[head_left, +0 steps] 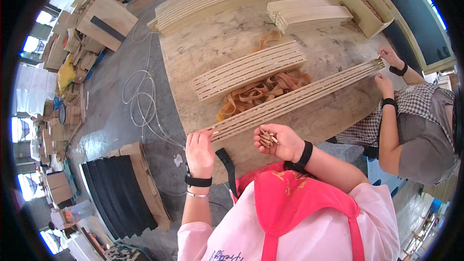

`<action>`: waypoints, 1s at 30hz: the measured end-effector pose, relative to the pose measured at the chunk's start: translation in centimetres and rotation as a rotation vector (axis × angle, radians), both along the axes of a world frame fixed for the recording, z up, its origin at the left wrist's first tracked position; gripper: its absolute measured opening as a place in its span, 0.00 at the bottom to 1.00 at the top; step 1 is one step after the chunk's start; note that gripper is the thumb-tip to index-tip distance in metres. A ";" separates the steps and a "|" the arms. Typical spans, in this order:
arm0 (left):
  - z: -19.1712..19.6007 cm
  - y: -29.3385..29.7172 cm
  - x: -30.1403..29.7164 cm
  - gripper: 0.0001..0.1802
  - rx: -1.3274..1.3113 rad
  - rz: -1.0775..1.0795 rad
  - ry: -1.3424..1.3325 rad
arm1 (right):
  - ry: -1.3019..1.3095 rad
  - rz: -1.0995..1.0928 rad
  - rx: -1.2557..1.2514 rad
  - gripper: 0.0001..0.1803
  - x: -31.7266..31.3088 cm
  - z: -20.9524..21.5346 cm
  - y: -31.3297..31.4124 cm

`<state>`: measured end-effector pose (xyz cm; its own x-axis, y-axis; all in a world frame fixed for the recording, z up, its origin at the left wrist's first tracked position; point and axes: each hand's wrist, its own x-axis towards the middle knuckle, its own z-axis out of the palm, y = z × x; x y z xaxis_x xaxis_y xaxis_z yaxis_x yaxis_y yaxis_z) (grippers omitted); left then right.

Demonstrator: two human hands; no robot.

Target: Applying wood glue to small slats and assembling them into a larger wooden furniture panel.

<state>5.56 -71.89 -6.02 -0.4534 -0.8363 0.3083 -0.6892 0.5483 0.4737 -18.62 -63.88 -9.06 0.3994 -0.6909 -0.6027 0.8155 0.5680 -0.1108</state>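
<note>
My left hand is at the near left end of a bundle of long, slotted wooden slats. Its fingers are pinched together by the slat ends; what is between the fingertips is too small to make out. Palm up, my right hand is cupped around several small wooden dowels, just in front of the slats. A co-worker's hands are at the far right end of the same bundle.
Shorter slotted slats lie on the wooden table beside a heap of orange-brown straps. Farther back are long slats, stacked boards and an open box of small brown pieces. Loose white tubing trails over the floor at left.
</note>
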 end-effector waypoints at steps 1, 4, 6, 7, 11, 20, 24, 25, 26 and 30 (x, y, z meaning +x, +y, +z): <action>0.0 -0.1 0.3 0.12 0.001 -0.033 -0.063 | 0.006 0.005 -0.001 0.15 0.0 0.0 0.0; 0.7 -0.5 0.2 0.14 -0.003 -0.098 -0.148 | 0.028 0.017 0.007 0.14 0.0 0.2 0.1; 0.9 -0.6 0.1 0.15 0.002 -0.108 -0.185 | 0.045 0.024 0.014 0.14 0.1 0.3 0.1; 1.0 -0.7 0.0 0.17 0.009 -0.119 -0.223 | 0.043 0.019 0.018 0.14 0.1 0.2 0.2; 1.7 -1.1 -1.0 0.08 -0.044 -0.158 -0.288 | 0.022 0.014 0.036 0.14 -0.1 0.1 0.0; 0.1 -1.7 -1.3 0.04 -0.004 -0.139 -0.259 | -0.003 -0.028 -0.013 0.14 0.1 -1.9 0.1; 0.4 -0.8 -0.7 0.02 -0.099 -0.100 -0.144 | -0.096 -0.040 -0.058 0.14 0.5 -2.5 0.5; 1.1 -0.4 -0.9 0.02 -0.098 -0.093 -0.174 | -0.109 -0.041 -0.038 0.14 0.6 -2.5 0.6; 1.4 0.0 -1.5 0.04 -0.134 -0.104 -0.121 | -0.118 -0.042 -0.021 0.15 0.3 -2.4 0.5; 2.6 2.6 -4.5 0.08 -0.104 -0.168 0.043 | -0.070 -0.018 -0.070 0.15 0.7 -2.2 0.5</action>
<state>1.05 -69.32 -3.45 -0.5686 -0.7123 0.4114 -0.5641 0.7017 0.4352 -17.92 -63.39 -11.26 0.4260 -0.7378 -0.5237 0.8326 0.5462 -0.0921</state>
